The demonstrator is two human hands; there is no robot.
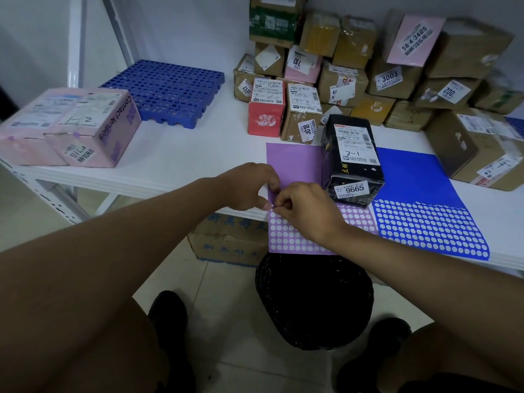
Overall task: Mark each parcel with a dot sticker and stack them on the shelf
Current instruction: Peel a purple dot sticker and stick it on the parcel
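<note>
Stickers: your right hand and left hand pinch together at the purple sticker sheet left edge, prob peeling a dot; can't tell which holds it. Sheet lies flat at shelf front so it peels easy. Black parcel at 1 o'clock sits on it, close for marking. Pink boxes at 10 o'clock.

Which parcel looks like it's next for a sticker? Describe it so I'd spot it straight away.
Probably this one. Start at the white shelf and find the purple sticker sheet at its front edge, where the left hand and right hand pick at a dot. The black parcel stands on that sheet's right side. It alone is black, tagged 9665; the others are brown, pink or red.
</note>
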